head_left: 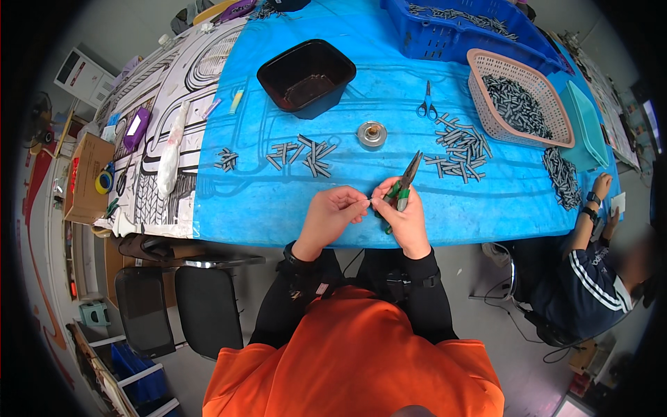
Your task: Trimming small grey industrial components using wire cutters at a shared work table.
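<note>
Near the front edge of the blue-covered table, my left hand (pixel 336 215) and my right hand (pixel 405 217) meet fingertip to fingertip. Between the fingertips is a tiny dark piece (pixel 369 199), too small to name. Long-nose pliers (pixel 410 175) with green handles rest in my right hand, their jaws pointing away to the upper right. Just beyond my hands stands a small round metal tin (pixel 372 135) with a brownish middle. Short grey rod-like pieces lie in a pile (pixel 461 149) to the right and a smaller pile (pixel 303 156) to the left.
A black tub (pixel 306 104) stands farther back. Blue scissors (pixel 427 108) lie by the right pile. A pink basket (pixel 479 104) of grey pieces, a teal tray (pixel 587 125) and a blue crate (pixel 434 45) occupy the right. Another person (pixel 590 278) sits at the table's right end.
</note>
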Tool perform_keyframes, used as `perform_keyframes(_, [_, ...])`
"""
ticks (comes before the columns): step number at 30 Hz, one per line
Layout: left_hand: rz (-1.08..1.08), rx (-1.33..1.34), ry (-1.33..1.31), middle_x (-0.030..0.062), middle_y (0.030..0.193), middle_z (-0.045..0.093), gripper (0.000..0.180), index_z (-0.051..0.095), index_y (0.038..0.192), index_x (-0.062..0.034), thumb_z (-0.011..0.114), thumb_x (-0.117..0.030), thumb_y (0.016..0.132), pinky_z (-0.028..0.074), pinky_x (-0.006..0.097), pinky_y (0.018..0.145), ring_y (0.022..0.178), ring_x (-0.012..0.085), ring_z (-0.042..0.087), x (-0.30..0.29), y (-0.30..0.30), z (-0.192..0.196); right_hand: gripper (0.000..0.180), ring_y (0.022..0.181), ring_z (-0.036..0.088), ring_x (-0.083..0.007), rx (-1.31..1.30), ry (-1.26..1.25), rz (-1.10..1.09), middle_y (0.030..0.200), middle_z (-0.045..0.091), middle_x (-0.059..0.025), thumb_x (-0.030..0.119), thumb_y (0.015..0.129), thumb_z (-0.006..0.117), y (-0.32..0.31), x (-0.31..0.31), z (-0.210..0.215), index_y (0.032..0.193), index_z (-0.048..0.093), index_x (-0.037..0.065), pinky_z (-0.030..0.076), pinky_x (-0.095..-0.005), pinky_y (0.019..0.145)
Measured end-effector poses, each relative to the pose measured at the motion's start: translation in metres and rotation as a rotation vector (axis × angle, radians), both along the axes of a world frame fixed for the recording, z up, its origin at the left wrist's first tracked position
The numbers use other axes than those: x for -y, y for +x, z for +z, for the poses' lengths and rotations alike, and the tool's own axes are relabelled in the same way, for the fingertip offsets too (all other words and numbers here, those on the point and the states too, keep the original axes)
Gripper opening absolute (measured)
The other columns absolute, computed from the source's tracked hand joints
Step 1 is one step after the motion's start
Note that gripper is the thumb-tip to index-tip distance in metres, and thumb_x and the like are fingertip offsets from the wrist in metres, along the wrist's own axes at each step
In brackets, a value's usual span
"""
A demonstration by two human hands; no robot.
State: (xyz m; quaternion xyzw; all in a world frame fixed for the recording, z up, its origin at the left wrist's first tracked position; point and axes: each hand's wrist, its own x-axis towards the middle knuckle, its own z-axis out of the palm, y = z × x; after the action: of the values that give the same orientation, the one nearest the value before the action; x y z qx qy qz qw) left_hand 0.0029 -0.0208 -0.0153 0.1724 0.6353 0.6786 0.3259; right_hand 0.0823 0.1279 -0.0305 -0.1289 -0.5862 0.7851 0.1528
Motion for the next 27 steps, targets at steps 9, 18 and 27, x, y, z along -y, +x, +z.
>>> perform_keyframes(9, [0.034, 0.127, -0.013, 0.0053, 0.078, 0.066, 0.010, 0.065, 0.091, 0.0006, 0.067, -0.008, 0.086, 0.045, 0.023, 0.062, 0.067, 0.0093, 0.058, 0.001, 0.003, -0.002, 0.022, 0.079, 0.055, -0.0075, 0.023, 0.036, -0.067, 0.088, 0.060, -0.0015, -0.002, 0.081, 0.066, 0.000, 0.003, -0.005, 0.099, 0.054, 0.003, 0.046, -0.0228, 0.070])
perform_keyframes(18, [0.076, 0.099, 0.083, 0.0035, 0.080, 0.066, 0.009, 0.065, 0.089, -0.0011, 0.068, -0.009, 0.085, 0.045, 0.021, 0.062, 0.069, 0.0078, 0.059, -0.001, 0.007, -0.005, 0.020, 0.078, 0.054, -0.0073, -0.002, -0.009, -0.065, 0.088, 0.059, -0.0014, -0.002, 0.082, 0.064, 0.000, 0.003, -0.003, 0.099, 0.053, 0.004, 0.046, -0.0226, 0.069])
perform_keyframes(27, [0.099, 0.054, 0.008, 0.0017, 0.073, 0.063, 0.008, 0.065, 0.087, -0.0020, 0.065, -0.010, 0.084, 0.042, 0.022, 0.060, 0.065, 0.0075, 0.056, -0.001, -0.004, 0.003, 0.020, 0.079, 0.055, -0.0109, -0.093, -0.208, 0.068, 0.088, 0.059, -0.0042, 0.000, 0.083, 0.059, -0.001, -0.003, -0.003, 0.102, 0.051, 0.004, 0.044, -0.0246, 0.070])
